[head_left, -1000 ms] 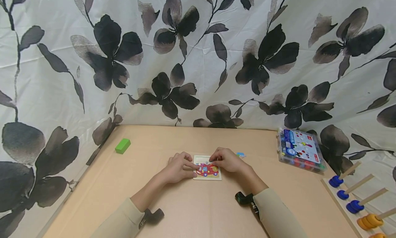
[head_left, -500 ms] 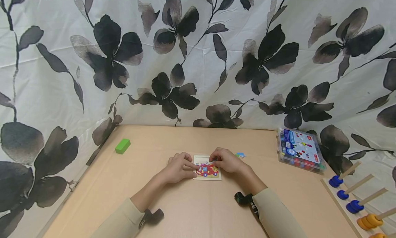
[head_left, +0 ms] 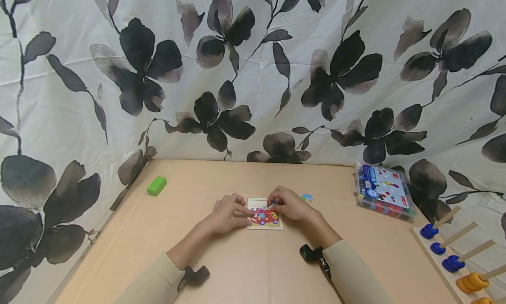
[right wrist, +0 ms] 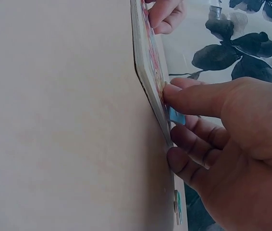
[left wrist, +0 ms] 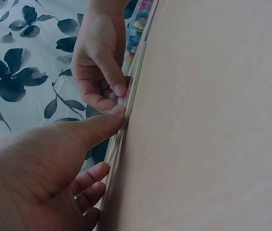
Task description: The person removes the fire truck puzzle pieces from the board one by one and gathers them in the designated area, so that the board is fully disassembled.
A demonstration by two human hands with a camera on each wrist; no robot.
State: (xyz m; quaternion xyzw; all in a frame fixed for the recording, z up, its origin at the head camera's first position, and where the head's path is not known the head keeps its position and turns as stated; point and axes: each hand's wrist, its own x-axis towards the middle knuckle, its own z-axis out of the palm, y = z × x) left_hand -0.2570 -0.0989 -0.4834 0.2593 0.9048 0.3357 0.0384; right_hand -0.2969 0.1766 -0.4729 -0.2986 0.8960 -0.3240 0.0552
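Observation:
A small wooden jigsaw board [head_left: 258, 228] with a red truck picture lies flat on the table, between both hands. My left hand [head_left: 229, 214] rests at its left side, fingers reaching over the edge onto the picture. In the left wrist view, the straight left thumb [left wrist: 102, 127] touches the board's top. My right hand [head_left: 291, 204] is over the upper right corner. Its thumb and fingers pinch a light blue puzzle piece [right wrist: 177, 116], seen tilted at the board's surface in the right wrist view. The fingers partly hide this piece in the head view.
Loose blue and green puzzle pieces [head_left: 307, 198] lie just behind the right hand. A green block [head_left: 157, 186] sits at the back left. At the right are a clear plastic case [head_left: 383, 192] of colourful parts and a peg rack [head_left: 439, 262] with blue and orange rings.
My right fingers have shifted slightly at the board's upper right, and a bit more of the pinched piece shows. My left hand and the board have stayed in place.

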